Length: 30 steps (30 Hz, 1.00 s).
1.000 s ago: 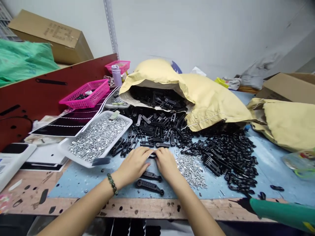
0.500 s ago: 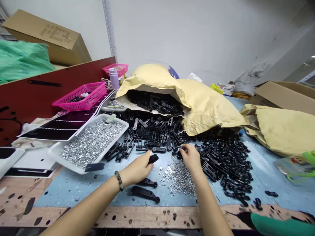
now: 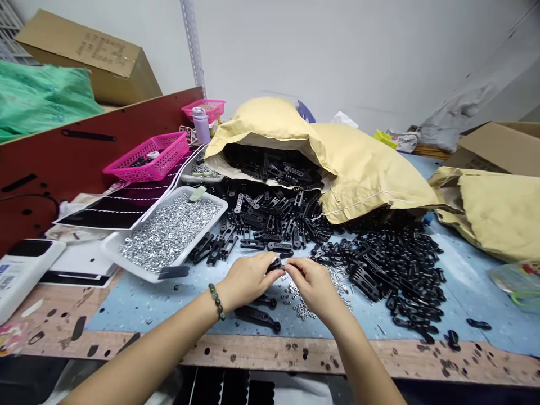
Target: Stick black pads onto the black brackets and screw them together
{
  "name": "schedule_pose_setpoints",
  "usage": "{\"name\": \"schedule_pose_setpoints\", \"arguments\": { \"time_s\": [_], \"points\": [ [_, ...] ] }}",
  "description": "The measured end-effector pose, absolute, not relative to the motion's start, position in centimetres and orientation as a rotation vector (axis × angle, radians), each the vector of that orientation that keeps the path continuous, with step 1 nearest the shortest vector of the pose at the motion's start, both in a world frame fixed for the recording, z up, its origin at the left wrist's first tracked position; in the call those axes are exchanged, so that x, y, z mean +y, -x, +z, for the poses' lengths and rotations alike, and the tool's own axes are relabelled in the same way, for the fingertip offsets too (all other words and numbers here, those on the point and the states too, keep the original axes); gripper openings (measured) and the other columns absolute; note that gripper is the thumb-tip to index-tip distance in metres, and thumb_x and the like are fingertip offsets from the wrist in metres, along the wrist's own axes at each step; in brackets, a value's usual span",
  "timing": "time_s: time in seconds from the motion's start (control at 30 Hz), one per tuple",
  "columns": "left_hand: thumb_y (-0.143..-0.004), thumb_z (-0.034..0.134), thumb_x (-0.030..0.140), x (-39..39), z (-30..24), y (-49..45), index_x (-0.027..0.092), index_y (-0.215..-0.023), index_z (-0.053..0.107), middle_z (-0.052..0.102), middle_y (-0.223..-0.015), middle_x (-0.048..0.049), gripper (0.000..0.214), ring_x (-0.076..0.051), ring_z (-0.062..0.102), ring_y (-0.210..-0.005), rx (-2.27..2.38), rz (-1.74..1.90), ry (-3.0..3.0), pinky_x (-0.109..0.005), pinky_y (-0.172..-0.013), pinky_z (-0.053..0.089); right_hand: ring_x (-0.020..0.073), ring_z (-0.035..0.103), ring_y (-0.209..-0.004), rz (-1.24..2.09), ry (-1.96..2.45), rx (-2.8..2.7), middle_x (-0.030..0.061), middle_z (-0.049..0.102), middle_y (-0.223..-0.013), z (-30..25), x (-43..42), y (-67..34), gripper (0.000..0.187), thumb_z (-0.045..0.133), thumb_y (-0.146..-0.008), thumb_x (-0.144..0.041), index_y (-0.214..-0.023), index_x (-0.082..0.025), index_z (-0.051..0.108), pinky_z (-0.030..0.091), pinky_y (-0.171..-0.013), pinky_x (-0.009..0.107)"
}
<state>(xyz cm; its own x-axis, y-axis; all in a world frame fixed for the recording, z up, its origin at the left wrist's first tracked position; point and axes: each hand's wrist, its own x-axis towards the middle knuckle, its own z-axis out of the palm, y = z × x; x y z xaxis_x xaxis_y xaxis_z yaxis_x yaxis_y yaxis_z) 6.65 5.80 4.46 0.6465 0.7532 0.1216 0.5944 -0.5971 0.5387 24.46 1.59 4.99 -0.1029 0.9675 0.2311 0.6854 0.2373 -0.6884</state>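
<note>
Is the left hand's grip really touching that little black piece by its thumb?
Touching. The head view shows the left hand with its grip closed on the black piece, held between thumb and fingers.

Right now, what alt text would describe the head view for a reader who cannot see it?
The left hand holds a small black part, the right hand close beside it, over a blue mat. Around them are a white tray of small silvery pieces, piled black parts and yellow sacks.
</note>
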Motion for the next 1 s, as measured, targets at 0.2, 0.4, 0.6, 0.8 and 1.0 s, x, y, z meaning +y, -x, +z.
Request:
{"name": "schedule_pose_setpoints", "arguments": {
  "time_s": [0.2,0.4,0.6,0.8,1.0],
  "points": [
    [-0.093,0.045,0.038,5.7,3.8,-6.6,0.02,-0.081,0.054,0.062,-0.075,-0.0025,0.023,-0.02,0.059,-0.069,1.056,0.417,-2.451,-0.027,-0.06,0.035,0.0178,0.062,-0.077,0.567,1.534,-1.787,0.0033,0.068,-0.083,3.5,0.9,-24.3,0.017,0.049,-0.091,-0.026,-0.088,-0.02,0.064,0.045,-0.069,0.027],
    [-0.095,0.039,0.035,7.5,2.8,-4.5,0.02,-0.09,0.05,0.06,-0.073,-0.0017,0.02,-0.021,0.059,-0.068,1.209,0.465,-2.297,-0.028,-0.06,0.039,0.0235,0.057,-0.082,0.318,1.749,-1.992,0.0047,0.061,-0.084,0.3,0.2,-23.6,0.008,0.058,-0.086,-0.023,-0.079,-0.02,0.061,0.044,-0.073,0.036],
    [-0.093,0.044,0.026,8.3,2.3,-4.3,0.019,-0.097,0.058,0.059,-0.097,-0.0044,0.016,-0.019,0.056,-0.092,0.923,0.436,-2.313,-0.03,-0.083,0.044,0.0229,0.056,-0.087,0.303,1.689,-1.838,0.0076,0.059,-0.094,-0.9,-0.1,-23.4,0.017,0.06,-0.086,-0.029,-0.098,-0.019,0.056,0.045,-0.077,0.036],
    [-0.091,0.051,0.021,7.3,1.0,-5.6,0.024,-0.109,0.063,0.058,-0.098,-0.005,0.023,-0.021,0.052,-0.096,0.676,0.317,-2.385,-0.032,-0.089,0.04,0.0208,0.056,-0.085,0.251,1.464,-2.006,0.0049,0.065,-0.089,-1.7,-2.2,-25.0,0.014,0.048,-0.092,-0.018,-0.098,-0.021,0.061,0.044,-0.079,0.036],
    [-0.095,0.045,0.019,7.2,1.5,-5.6,0.026,-0.115,0.062,0.058,-0.101,-0.0052,0.028,-0.02,0.052,-0.096,0.642,0.173,-2.455,-0.031,-0.087,0.04,0.0205,0.056,-0.083,0.172,1.446,-2.041,0.0065,0.065,-0.089,-2.0,-2.9,-24.6,0.017,0.048,-0.092,-0.016,-0.099,-0.02,0.063,0.044,-0.078,0.037]
  ]
}}
